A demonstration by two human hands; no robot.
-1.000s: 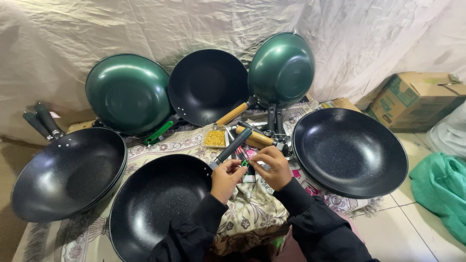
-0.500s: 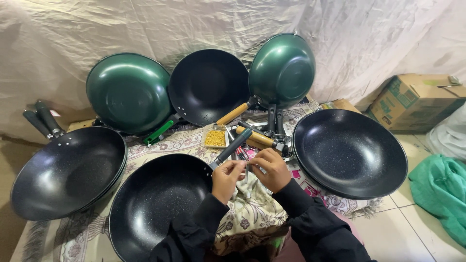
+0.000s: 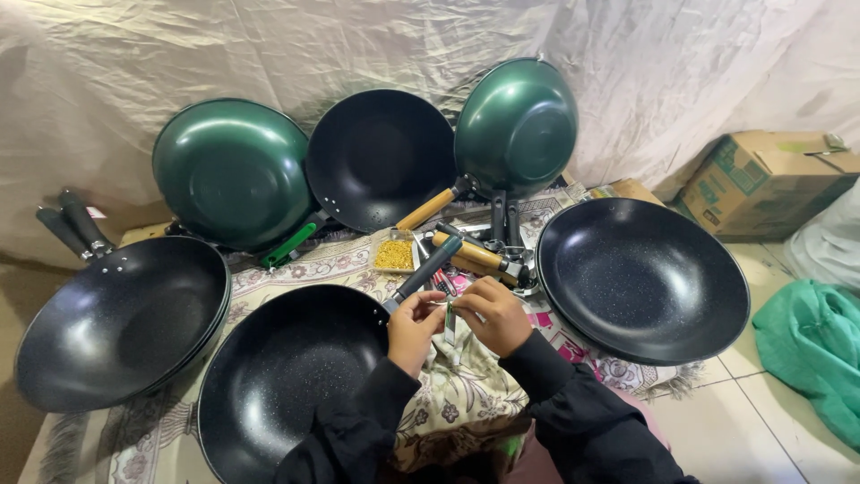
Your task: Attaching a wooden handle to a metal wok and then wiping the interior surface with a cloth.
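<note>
Both hands met over a floral cloth point(image 3: 448, 394) on the floor, in the middle of a ring of woks. The left hand point(image 3: 414, 327) and the right hand point(image 3: 493, 314) had their fingertips pressed together on one small slim metal piece point(image 3: 450, 321), too small to identify, held between them. Just left of the hands lay a black speckled wok point(image 3: 287, 376) with a dark handle point(image 3: 428, 269). A tray of small yellow parts point(image 3: 392, 254) sat behind, near the loose wooden handles point(image 3: 470, 255).
</note>
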